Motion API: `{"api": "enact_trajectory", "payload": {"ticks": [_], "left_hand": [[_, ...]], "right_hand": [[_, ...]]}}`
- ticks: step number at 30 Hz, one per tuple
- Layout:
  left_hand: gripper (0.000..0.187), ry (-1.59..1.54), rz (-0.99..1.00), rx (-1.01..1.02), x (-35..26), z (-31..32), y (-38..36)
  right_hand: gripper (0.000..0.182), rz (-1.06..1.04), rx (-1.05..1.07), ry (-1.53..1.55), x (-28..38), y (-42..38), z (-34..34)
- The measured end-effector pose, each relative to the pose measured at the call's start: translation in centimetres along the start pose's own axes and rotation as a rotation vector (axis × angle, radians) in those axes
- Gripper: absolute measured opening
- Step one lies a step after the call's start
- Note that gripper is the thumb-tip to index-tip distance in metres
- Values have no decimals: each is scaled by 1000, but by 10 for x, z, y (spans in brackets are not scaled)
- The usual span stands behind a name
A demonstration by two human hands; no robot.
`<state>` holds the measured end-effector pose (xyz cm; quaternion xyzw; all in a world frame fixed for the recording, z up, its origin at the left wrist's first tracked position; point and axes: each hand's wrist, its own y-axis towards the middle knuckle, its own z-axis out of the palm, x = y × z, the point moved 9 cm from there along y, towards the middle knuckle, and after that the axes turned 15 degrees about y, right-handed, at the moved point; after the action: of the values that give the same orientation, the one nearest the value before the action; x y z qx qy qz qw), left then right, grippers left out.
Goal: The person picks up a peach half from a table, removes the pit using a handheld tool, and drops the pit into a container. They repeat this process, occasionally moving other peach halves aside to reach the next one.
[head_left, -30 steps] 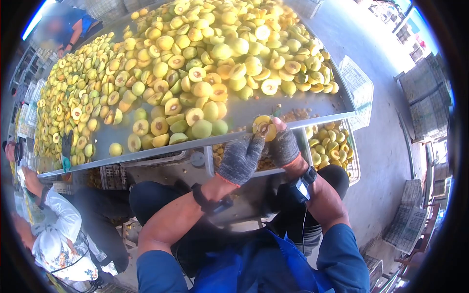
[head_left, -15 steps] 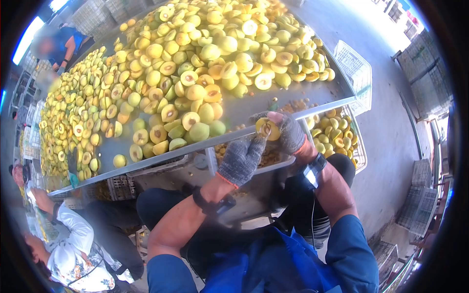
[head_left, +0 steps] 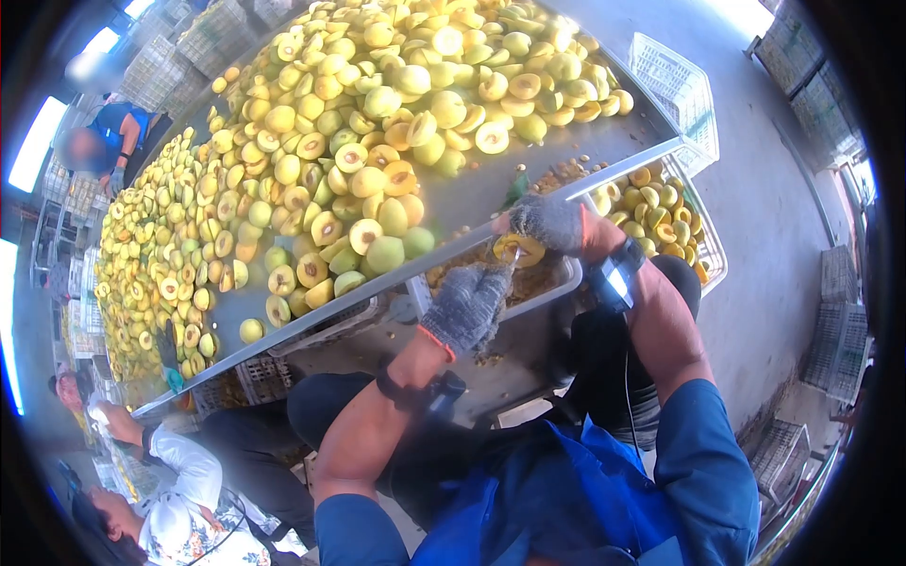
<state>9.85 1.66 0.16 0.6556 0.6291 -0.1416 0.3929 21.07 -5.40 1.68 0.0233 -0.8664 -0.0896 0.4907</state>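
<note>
Yellow peach half (head_left: 518, 249) sits cut face up in the right hand (head_left: 547, 224), fingers clasped around it at the surface's near edge. Left hand (head_left: 467, 302) grips a small tool; it should scoop shallowly, I judge, sparing flesh.

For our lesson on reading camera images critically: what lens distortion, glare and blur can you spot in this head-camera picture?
Head view: fisheye lens, so the straight grey metal table edge looks bowed, and a black circular border rings the picture; white blown-out glare at the left edge; the far person in blue has a blurred face; the yellow halved fruit between the grey knit-gloved hands is fairly sharp.
</note>
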Motion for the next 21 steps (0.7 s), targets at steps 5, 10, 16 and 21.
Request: {"api": "enact_trajectory", "payload": {"ticks": [5, 10, 16, 21], "left_hand": [[33, -242, -481, 221, 30, 27, -12], [34, -302, -675, 171, 33, 20, -10], [34, -466, -666, -7, 39, 10, -6], [32, -155, -376, 212, 43, 20, -12]], "right_hand": [[34, -30, -168, 348, -26, -10, -1], [46, 657, -564, 1126, -79, -19, 35], [46, 227, -693, 825, -41, -9, 28], [46, 560, -463, 734, -58, -15, 30]]}}
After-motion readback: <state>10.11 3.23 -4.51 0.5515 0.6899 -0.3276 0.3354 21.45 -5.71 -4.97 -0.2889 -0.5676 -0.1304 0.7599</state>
